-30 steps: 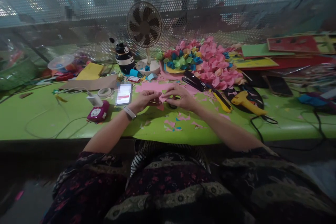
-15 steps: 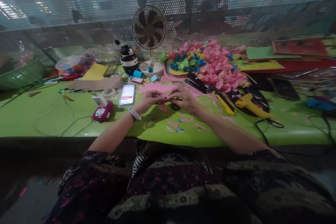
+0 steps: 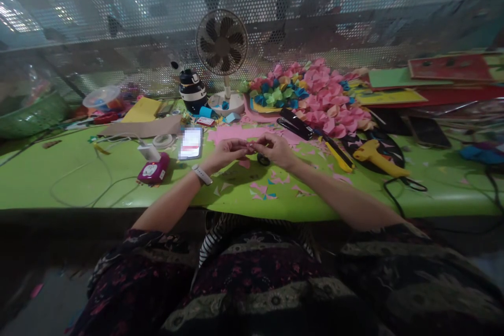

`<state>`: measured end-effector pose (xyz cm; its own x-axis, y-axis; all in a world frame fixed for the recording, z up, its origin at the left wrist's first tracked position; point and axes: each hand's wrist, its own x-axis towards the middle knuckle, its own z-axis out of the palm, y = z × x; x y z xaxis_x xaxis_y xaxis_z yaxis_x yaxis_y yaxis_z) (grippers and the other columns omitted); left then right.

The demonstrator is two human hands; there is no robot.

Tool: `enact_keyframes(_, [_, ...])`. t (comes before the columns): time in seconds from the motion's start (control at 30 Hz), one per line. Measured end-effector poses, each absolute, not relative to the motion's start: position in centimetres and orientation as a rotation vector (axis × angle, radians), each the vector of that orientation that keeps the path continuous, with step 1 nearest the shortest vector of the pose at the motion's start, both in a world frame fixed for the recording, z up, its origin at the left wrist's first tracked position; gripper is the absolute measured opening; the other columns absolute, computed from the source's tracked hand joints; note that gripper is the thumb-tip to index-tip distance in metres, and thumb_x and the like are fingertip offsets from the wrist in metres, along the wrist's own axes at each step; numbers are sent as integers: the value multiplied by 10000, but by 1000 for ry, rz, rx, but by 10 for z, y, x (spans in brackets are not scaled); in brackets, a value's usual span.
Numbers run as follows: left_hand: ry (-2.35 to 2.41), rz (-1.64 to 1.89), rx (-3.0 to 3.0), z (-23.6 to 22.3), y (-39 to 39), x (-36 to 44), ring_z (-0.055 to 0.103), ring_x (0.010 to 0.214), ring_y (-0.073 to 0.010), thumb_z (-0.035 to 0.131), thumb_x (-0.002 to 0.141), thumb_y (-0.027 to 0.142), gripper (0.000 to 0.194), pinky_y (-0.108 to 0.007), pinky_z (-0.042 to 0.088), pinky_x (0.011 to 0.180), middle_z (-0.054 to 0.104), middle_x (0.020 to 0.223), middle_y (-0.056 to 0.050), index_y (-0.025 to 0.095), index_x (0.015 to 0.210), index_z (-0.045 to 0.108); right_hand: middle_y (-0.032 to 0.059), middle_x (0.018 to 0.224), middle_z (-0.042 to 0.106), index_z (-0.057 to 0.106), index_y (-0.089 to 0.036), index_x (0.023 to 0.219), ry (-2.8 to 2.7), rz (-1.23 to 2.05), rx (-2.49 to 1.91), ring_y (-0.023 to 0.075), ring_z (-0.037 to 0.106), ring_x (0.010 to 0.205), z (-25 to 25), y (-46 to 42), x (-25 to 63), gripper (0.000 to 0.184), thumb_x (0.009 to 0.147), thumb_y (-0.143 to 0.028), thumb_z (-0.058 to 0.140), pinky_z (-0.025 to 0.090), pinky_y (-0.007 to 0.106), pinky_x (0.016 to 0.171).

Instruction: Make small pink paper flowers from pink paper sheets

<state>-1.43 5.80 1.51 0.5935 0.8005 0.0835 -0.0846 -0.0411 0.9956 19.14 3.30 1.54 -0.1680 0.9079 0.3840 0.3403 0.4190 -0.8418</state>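
Note:
Fingertips of my left hand (image 3: 228, 152) and my right hand (image 3: 276, 151) meet above the green table, pinched together on a small piece of pink paper (image 3: 251, 147). Most of that piece is hidden by the fingers. Just below them shows a pink scrap (image 3: 244, 163); I cannot tell whether it hangs or lies on the table. A small round dark object (image 3: 263, 160) sits under my right hand. Behind the hands lie pink paper sheets (image 3: 236, 132). Pink and blue paper scraps (image 3: 263, 191) are scattered on the near side.
A phone (image 3: 191, 143) and a purple power socket (image 3: 153, 169) lie left. To the right are a black stapler (image 3: 296, 125), a yellow cutter (image 3: 337, 155) and a yellow glue gun (image 3: 380, 158) with its cable. Behind stand a fan (image 3: 222, 42), a bottle (image 3: 192, 92) and heaped folded paper (image 3: 321, 94).
My fingers have shifted slightly around the pink paper, and the right hand has turned a little, showing more of the round dark object. Other things stay in place.

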Motion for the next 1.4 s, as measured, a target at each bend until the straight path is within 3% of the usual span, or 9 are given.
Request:
enact_keyframes(0.4, [677,760,1454,18,54,-14,730,744,-166,789,775,383,407,-338,625,754,743,1056,-118,93,1049,711,36,713,692,595,-186,793,-1713,815,-1131,135,592,528,20,29,190,477,774,-656,671,429,261,503])
enact_keyframes(0.63, [690,762,1459,19,51,-12,728,751,-145,756,817,314,335,-331,625,777,749,1066,-112,99,1069,710,42,732,692,576,-188,805,-1716,834,-1109,136,603,525,16,31,191,512,772,-693,655,445,261,496])
enact_keyframes(0.93, [687,771,1460,18,51,-10,718,748,-135,739,832,347,318,-317,621,757,752,1056,-108,121,1055,725,41,703,686,582,-185,803,-1734,781,-1116,141,608,524,16,30,191,477,794,-657,652,447,273,523])
enact_keyframes(1.13, [713,766,1451,20,52,-11,720,731,-145,761,807,370,342,-330,622,753,749,1030,-107,108,1022,716,24,727,675,552,-200,802,-1650,873,-1097,136,596,560,22,30,191,533,730,-711,689,463,270,531])
enact_keyframes(1.33, [659,719,1386,21,52,-12,730,798,-188,823,732,420,418,-366,614,784,756,937,-106,100,979,718,-20,586,533,474,-211,710,-1708,991,-1144,113,523,496,28,31,200,610,842,-806,438,399,256,496])
enact_keyframes(1.4, [644,683,1368,22,52,-12,734,833,-202,841,709,419,437,-359,606,795,761,934,-112,98,983,725,-28,569,494,474,-208,682,-1844,944,-1140,112,487,499,27,31,200,600,856,-782,447,363,257,494])
